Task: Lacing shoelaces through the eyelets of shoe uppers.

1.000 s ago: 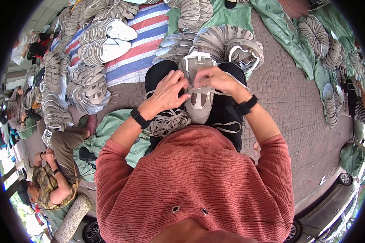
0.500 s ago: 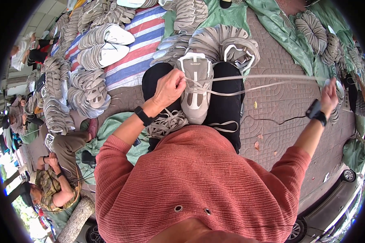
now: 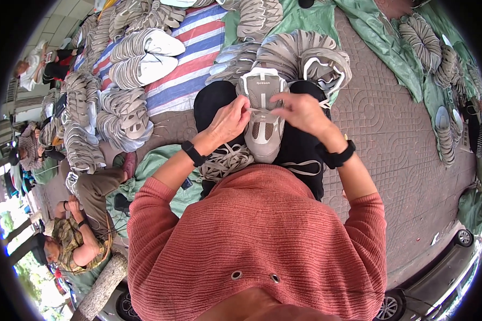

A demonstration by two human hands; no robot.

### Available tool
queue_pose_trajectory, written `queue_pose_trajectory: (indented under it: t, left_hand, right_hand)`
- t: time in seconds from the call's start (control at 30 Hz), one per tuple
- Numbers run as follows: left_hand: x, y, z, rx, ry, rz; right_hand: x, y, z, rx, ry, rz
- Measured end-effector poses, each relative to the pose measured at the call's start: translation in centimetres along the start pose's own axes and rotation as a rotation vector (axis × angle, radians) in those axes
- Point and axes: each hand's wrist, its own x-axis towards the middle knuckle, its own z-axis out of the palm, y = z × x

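Note:
A grey-beige shoe upper with white trim lies between my black-clad knees, its tongue end pointing away from me. My left hand is closed at its left edge, thumb and fingertips pinching a thin pale shoelace that crosses the upper. Over the right edge is my right hand, thumb and forefinger apart, slightly blurred, with nothing visible between them. A tangled bunch of pale laces rests on my lap beside the upper. Another loose lace lies over my right thigh.
Stacked shoe uppers stand just beyond my knees. More bundles lie on a striped sheet. Green tarpaulin covers paving at the far right. A person sits at the left, and a car stands lower right.
My right hand has come back from far right to the upper. The lace strands that stretched out to the right no longer show there. My left hand stays pinched at the left edge.

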Motion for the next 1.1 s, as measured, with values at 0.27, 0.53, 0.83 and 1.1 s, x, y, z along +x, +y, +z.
queue_pose_trajectory:
  t: [0.27,0.53,0.83,1.1]
  left_hand:
    - [0.3,-0.1,0.1,-0.03,0.015,0.018]
    - [1.3,-0.6,-3.0,-0.155,-0.329,0.056]
    - [1.4,-0.4,-1.2,0.236,-0.034,0.333]
    - [2.0,0.6,-0.6,0.068,-0.2,0.084]
  right_hand:
    - [1.8,1.5,1.6,-0.086,-0.024,-0.166]
    - [3.2,1.9,0.6,0.525,-0.243,0.273]
    - [3.3,1.9,0.6,0.129,-0.234,0.158]
    - [3.0,4.4,-3.1,1.039,0.126,0.544]
